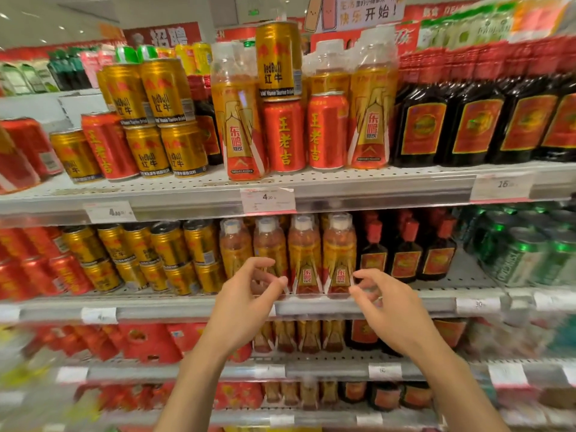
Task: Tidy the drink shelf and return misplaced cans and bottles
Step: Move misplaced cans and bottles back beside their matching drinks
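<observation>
Your left hand (246, 294) and right hand (385, 302) are hanging in front of the middle shelf (343, 304), each grip loosely curled and holding nothing. Between them the orange bottles (304, 254) are standing in a tidy row. On the upper shelf (358, 185) a gold can (278, 59) is sitting on a red can (284, 135) among bottles, probably misplaced; its own group, the gold cans (156, 120), is standing further left.
</observation>
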`<state>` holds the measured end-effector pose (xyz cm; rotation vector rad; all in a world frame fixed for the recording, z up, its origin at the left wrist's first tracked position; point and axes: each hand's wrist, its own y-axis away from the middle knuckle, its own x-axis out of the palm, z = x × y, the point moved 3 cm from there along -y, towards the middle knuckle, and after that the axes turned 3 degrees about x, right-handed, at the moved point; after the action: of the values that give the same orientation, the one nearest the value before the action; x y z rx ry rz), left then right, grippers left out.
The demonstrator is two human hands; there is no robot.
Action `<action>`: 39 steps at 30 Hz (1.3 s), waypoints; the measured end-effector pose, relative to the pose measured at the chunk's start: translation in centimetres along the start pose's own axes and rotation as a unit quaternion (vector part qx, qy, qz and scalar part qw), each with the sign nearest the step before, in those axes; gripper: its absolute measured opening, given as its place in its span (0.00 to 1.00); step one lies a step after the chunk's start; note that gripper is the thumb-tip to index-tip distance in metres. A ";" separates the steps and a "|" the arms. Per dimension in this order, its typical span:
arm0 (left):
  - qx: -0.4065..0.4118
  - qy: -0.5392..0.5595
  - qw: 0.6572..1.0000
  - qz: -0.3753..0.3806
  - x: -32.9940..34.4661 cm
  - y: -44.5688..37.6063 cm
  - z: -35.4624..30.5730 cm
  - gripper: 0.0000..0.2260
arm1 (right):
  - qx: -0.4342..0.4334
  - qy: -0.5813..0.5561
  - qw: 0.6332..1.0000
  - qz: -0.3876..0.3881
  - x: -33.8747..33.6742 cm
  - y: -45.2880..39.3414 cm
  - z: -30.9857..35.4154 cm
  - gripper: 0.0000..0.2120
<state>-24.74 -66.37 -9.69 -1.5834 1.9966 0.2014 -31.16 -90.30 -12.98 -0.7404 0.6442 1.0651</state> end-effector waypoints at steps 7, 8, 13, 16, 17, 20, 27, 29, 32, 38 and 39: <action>0.047 0.024 0.999 -0.005 -2.1 -1.5 -0.8 0.12 | -0.013 0.046 0.998 -0.027 -2.1 -0.5 2.5 0.15; 0.059 0.030 0.998 -0.003 -2.7 -1.9 -1.1 0.12 | -0.016 0.055 0.998 -0.039 -2.6 -0.7 3.2 0.14; 0.124 0.047 0.991 -0.004 -6.2 -3.5 -3.1 0.10 | -0.040 0.054 0.994 -0.082 -4.6 -1.6 7.8 0.11; 0.159 0.019 0.987 -0.019 -8.6 -4.8 -4.6 0.10 | -0.061 0.050 0.991 -0.111 -5.8 -2.7 10.9 0.10; 0.171 0.009 0.985 -0.031 -9.6 -5.3 -5.0 0.11 | -0.072 0.054 0.989 -0.119 -6.2 -3.2 12.1 0.10; 0.201 -0.009 0.977 -0.066 -11.8 -7.1 -6.6 0.12 | -0.106 0.056 0.981 -0.152 -7.7 -4.6 15.3 0.09; 0.240 -0.060 0.959 -0.136 -13.8 -10.9 -10.0 0.18 | -0.178 0.050 0.951 -0.246 -11.7 -9.2 20.3 0.08; 0.248 -0.084 0.956 -0.133 -13.7 -11.5 -10.5 0.18 | -0.191 0.034 0.945 -0.265 -12.8 -10.8 21.3 0.10; 0.246 -0.109 0.956 -0.119 -13.5 -12.1 -10.7 0.16 | -0.188 0.054 0.942 -0.272 -14.0 -12.9 22.9 0.19; 0.234 -0.093 0.962 -0.103 -13.2 -12.6 -10.5 0.14 | -0.181 0.068 0.956 -0.222 -14.8 -15.8 24.7 0.28; 0.234 -0.090 0.963 -0.101 -13.2 -12.6 -10.5 0.13 | -0.184 0.061 0.958 -0.213 -14.9 -16.0 24.8 0.26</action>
<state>-14.91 -63.58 8.67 -1.3890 1.5828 -0.1899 -18.74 -83.25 16.86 -1.2164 0.3644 0.7466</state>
